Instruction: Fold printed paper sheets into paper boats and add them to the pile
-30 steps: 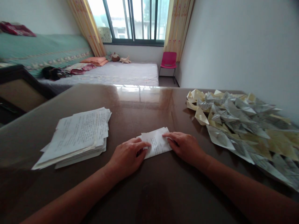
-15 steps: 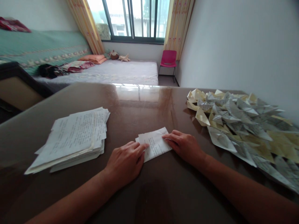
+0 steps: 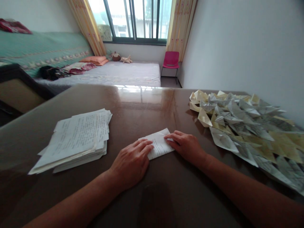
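1. A folded piece of white printed paper lies flat on a shiny brown counter, near the middle of the view, between a person's two bare hands.
2. The left hand rests palm down with its fingers together, covering the left end of the folded paper. Its thumb is hidden, so I cannot tell whether it grips or only presses.
3. The right hand has bent fingers, the tips touching the paper's right edge. Whether it pinches the paper is unclear.
4. To the left, well apart from the hands, sits an uneven stack of printed sheets, edges jutting out.
5. To the right, a crowd of folded paper boats, cream and white, some with print, spreads along the counter beside a pale wall.
6. Beyond the counter is a bed with a pale cover; a pink chair stands near its right side, below a window with yellow curtains.
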`<state>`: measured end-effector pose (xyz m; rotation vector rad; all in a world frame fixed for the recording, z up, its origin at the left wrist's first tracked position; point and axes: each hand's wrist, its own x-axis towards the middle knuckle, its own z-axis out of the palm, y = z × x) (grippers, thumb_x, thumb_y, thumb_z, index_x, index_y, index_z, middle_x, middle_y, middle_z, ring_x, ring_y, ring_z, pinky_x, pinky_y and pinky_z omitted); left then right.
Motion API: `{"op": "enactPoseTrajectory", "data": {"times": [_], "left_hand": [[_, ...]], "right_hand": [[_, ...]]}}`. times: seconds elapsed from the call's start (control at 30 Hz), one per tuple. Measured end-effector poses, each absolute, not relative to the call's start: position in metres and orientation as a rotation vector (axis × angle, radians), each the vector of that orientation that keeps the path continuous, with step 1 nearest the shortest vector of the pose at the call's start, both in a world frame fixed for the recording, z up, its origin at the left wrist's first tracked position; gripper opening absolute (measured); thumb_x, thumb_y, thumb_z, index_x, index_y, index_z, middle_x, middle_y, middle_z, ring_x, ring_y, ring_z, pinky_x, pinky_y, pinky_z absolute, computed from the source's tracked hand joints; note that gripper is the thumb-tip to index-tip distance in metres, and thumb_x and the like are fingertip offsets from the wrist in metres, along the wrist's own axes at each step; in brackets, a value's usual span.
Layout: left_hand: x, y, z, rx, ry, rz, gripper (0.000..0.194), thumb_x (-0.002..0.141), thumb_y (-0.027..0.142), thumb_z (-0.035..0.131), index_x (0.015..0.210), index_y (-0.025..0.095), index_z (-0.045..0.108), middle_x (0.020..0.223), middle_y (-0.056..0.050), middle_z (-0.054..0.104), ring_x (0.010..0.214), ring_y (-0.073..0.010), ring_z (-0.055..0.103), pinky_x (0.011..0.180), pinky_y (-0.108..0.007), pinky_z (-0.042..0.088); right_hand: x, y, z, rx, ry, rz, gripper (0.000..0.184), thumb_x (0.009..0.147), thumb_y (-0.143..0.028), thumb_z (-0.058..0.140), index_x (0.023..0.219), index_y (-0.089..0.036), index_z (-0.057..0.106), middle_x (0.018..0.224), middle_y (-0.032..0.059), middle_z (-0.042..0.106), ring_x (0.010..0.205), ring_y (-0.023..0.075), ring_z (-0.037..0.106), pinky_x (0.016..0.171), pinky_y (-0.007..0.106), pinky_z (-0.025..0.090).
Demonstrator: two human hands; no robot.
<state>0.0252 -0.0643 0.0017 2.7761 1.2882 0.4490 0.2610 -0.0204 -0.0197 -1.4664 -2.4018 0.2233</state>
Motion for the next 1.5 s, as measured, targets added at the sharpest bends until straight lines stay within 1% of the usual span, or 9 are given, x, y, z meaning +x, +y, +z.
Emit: {"op": "enactPoseTrajectory", "data": {"times": [0.17,0.27,0.63,0.83,0.97,1.13,1.27,1.37,1.5], "left_hand": [[0.037,-0.076,-0.003,2.882,1.159,0.353,0.052,0.093,0.038,0.043,0.141,0.017,0.039,0.148,-0.008,0.04,0.139,-0.0238,0.032,0.112,-0.041,0.033],[0.037,-0.078,-0.01,2.87,1.103,0.22,0.06,0.094,0.048,0.039,0.146,0.021,0.028,0.152,-0.006,0.032,0.141,-0.0232,0.026,0.113,-0.041,0.03],[0.031,-0.077,-0.007,2.869,1.073,0.09,0.056,0.095,0.049,0.035,0.147,0.029,0.026,0.156,-0.008,0.02,0.144,-0.0271,0.015,0.113,-0.045,0.026],[0.032,-0.076,-0.007,2.939,1.068,0.117,0.058,0.095,0.048,0.038,0.147,0.027,0.027,0.154,-0.01,0.026,0.143,-0.0262,0.022,0.112,-0.044,0.03],[0.027,-0.073,-0.003,3.028,1.075,0.142,0.045,0.095,0.038,0.041,0.138,0.025,0.045,0.146,-0.01,0.042,0.137,-0.0256,0.036,0.106,-0.042,0.04],[0.02,-0.075,0.004,3.21,1.116,0.169,0.03,0.093,0.032,0.047,0.118,0.026,0.063,0.125,-0.006,0.064,0.114,-0.0257,0.06,0.087,-0.04,0.053],[0.021,-0.079,0.006,3.301,1.114,0.234,0.023,0.092,0.024,0.049,0.104,0.02,0.068,0.112,-0.005,0.07,0.1,-0.023,0.066,0.081,-0.036,0.054],[0.024,-0.081,0.005,3.288,1.152,0.322,0.022,0.092,0.022,0.048,0.1,0.019,0.068,0.105,-0.005,0.072,0.093,-0.0209,0.068,0.075,-0.032,0.054],[0.027,-0.079,0.005,3.246,1.228,0.321,0.023,0.089,0.013,0.05,0.105,0.017,0.066,0.1,-0.007,0.073,0.089,-0.0212,0.069,0.071,-0.031,0.053]], "right_hand": [[0.261,-0.022,-0.016,-1.479,-2.396,0.238,0.028,0.094,-0.042,0.045,0.11,-0.032,0.066,0.097,0.0003,0.068,0.083,0.0157,0.065,0.07,0.025,0.042],[0.261,-0.023,-0.013,-1.474,-2.394,0.261,0.028,0.095,-0.041,0.044,0.11,-0.032,0.066,0.097,0.0008,0.068,0.083,0.0155,0.065,0.072,0.025,0.042],[0.265,-0.026,-0.011,-1.342,-2.3,0.156,0.024,0.094,-0.031,0.047,0.11,-0.027,0.064,0.099,0.003,0.061,0.08,0.0129,0.059,0.071,0.024,0.042],[0.258,-0.044,0.0,-1.019,-2.613,0.118,0.021,0.094,-0.023,0.046,0.099,-0.019,0.066,0.087,0.006,0.061,0.084,0.0165,0.056,0.075,0.026,0.042],[0.264,-0.039,0.0,-1.023,-2.564,0.41,0.02,0.091,-0.018,0.05,0.1,-0.019,0.067,0.092,0.0057,0.062,0.08,0.0145,0.058,0.072,0.025,0.042],[0.279,-0.029,0.009,-0.963,-2.583,0.569,0.021,0.089,-0.018,0.053,0.1,-0.02,0.071,0.094,0.0053,0.065,0.078,0.013,0.06,0.072,0.023,0.042],[0.281,-0.033,0.015,-0.947,-2.747,0.257,0.02,0.091,-0.029,0.054,0.099,-0.025,0.072,0.095,0.005,0.067,0.089,0.0177,0.058,0.074,0.027,0.04],[0.273,-0.039,0.013,-0.897,-2.835,-0.053,0.027,0.093,-0.037,0.05,0.093,-0.02,0.071,0.099,0.0084,0.067,0.096,0.0219,0.055,0.08,0.033,0.039],[0.263,-0.041,0.007,-0.882,-2.859,-0.168,0.034,0.095,-0.041,0.047,0.094,-0.014,0.068,0.093,0.0105,0.068,0.089,0.0211,0.057,0.079,0.034,0.039]]}}
